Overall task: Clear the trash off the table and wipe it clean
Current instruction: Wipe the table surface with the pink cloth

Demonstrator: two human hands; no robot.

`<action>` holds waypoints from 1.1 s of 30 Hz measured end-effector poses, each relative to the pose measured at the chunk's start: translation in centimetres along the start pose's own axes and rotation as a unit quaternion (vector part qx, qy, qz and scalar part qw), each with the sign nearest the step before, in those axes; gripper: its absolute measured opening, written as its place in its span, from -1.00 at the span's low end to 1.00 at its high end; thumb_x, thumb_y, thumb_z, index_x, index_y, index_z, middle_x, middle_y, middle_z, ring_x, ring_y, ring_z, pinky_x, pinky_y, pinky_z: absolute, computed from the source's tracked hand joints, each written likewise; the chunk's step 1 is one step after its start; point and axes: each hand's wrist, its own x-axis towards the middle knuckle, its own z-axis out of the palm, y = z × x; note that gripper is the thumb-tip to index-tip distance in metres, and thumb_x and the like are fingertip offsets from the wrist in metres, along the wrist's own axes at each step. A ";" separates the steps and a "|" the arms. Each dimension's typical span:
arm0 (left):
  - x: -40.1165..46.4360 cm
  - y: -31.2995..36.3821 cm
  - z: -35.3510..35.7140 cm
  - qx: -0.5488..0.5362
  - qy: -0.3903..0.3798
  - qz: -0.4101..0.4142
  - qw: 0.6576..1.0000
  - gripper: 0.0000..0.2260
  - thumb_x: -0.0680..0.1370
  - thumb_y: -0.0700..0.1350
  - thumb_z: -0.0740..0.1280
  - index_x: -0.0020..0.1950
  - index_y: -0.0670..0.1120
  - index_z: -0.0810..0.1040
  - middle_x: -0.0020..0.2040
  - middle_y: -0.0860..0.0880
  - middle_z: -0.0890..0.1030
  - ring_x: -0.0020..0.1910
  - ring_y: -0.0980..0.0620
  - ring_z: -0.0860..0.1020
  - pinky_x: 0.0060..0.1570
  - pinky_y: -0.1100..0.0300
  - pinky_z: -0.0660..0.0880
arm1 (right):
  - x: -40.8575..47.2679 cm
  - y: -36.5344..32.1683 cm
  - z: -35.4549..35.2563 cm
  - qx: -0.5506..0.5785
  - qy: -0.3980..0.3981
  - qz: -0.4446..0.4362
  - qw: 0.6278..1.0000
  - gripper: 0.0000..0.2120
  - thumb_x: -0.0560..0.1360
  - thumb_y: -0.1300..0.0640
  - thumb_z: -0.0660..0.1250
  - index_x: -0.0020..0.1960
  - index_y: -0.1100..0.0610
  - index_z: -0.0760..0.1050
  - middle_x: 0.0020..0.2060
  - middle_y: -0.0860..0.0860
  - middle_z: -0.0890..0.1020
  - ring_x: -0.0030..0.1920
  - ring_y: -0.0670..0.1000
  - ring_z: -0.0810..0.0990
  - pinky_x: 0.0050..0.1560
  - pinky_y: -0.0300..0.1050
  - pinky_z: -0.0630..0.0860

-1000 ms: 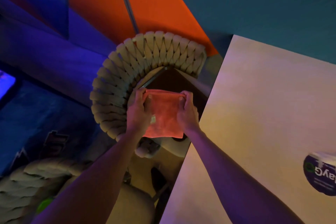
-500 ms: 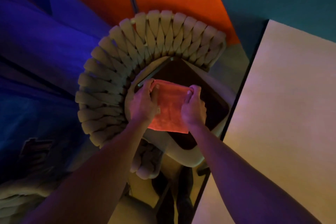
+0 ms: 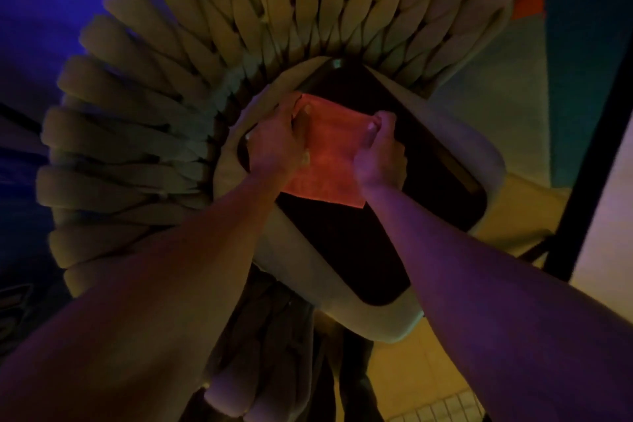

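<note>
I see both hands grasping an orange cloth [image 3: 323, 161] over a dark tray [image 3: 370, 243] on a woven chair [image 3: 178, 86]: left hand [image 3: 274, 144] pinching its left edge, right hand [image 3: 380, 154] clenched on its right corner. The desk [image 3: 606, 250] edge shows far right.

No legible text, label, brand, number or sign appeared anywhere in the head view. Faint pale marks showed at the far left edge on a dark blue surface [image 3: 13, 301], but they were cut off and too dim and blurred to be read as letters.
</note>
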 end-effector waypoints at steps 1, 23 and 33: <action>0.5 -0.4 0.7 0.005 0.003 -0.003 1.000 -0.62 0.64 0.12 0.16 0.38 0.00 0.49 0.24 -0.11 0.60 0.23 -0.14 0.54 0.23 -0.01 0.47 | 0.9 0.2 0.6 -0.009 0.005 0.002 1.000 -0.70 0.67 -0.06 0.01 0.36 -0.08 0.32 0.09 0.14 0.64 0.07 0.27 0.61 -0.14 -0.02 0.36; 2.7 -2.9 6.5 0.126 -0.035 0.030 0.991 -0.56 0.67 0.17 0.08 0.51 0.03 0.31 0.38 -0.16 0.44 0.12 -0.23 0.57 -0.07 -0.06 0.50 | 4.8 2.5 4.5 -0.159 0.008 -0.060 0.985 -0.61 0.62 0.00 0.10 0.44 -0.12 0.24 0.18 0.11 0.59 0.12 0.28 0.60 0.02 0.06 0.48; -2.3 -1.4 1.7 0.168 -0.139 -0.045 0.975 -0.36 0.62 0.16 0.21 0.62 0.02 0.04 0.56 -0.18 0.19 0.51 -0.27 0.20 0.31 -0.18 0.35 | 1.1 0.9 -0.1 -0.136 -0.104 0.055 0.984 -0.29 0.53 -0.06 0.30 0.55 -0.13 -0.01 0.35 0.16 0.43 0.28 0.27 0.50 0.13 0.10 0.43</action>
